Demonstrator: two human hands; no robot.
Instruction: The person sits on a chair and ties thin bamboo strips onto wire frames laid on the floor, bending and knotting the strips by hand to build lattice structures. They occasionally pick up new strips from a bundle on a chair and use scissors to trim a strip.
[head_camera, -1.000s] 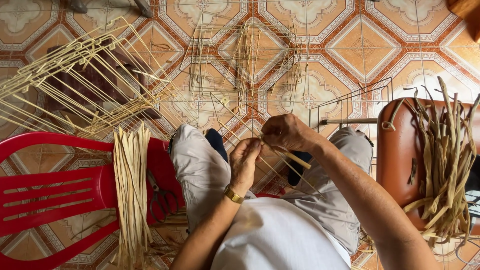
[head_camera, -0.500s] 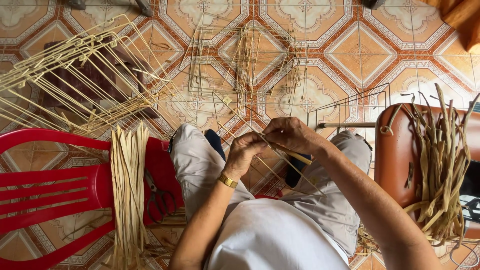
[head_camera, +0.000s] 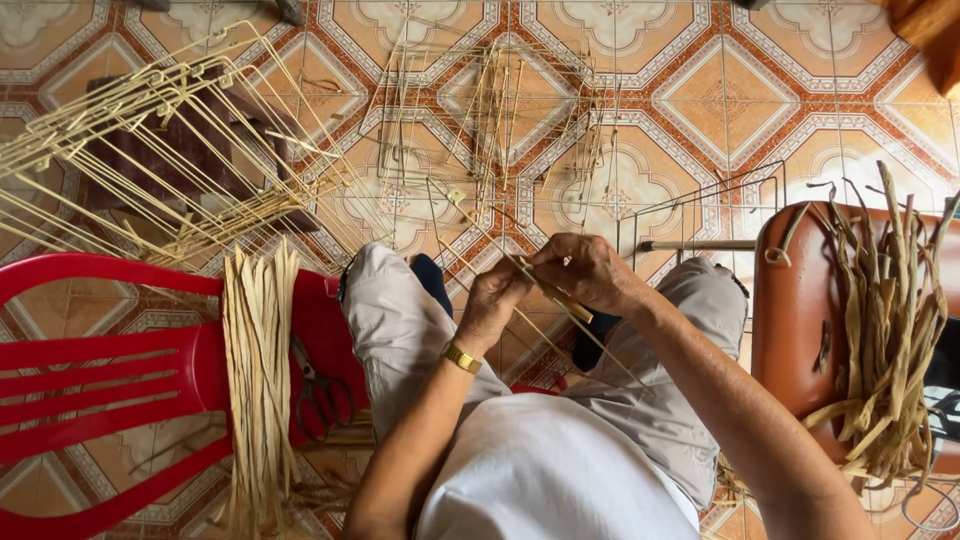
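I sit with grey-trousered knees apart over a patterned tile floor. My left hand (head_camera: 497, 300), with a gold watch at the wrist, and my right hand (head_camera: 583, 270) meet between my knees. Both pinch thin pale cane strips (head_camera: 545, 290) that belong to a light wire-and-cane frame (head_camera: 480, 130) reaching away from me over the floor. The right hand's fingers close over the strips from above; the left hand grips them from below.
A red plastic chair (head_camera: 100, 360) at my left carries a bundle of flat pale strips (head_camera: 258, 370) and dark scissors (head_camera: 318, 390). Another cane frame (head_camera: 150, 170) lies at the far left. A brown seat (head_camera: 800, 310) at my right holds a heap of dried fibre strands (head_camera: 890, 330).
My left hand has risen from lower down to meet the right hand at the strips. The right hand has stayed nearly in place.
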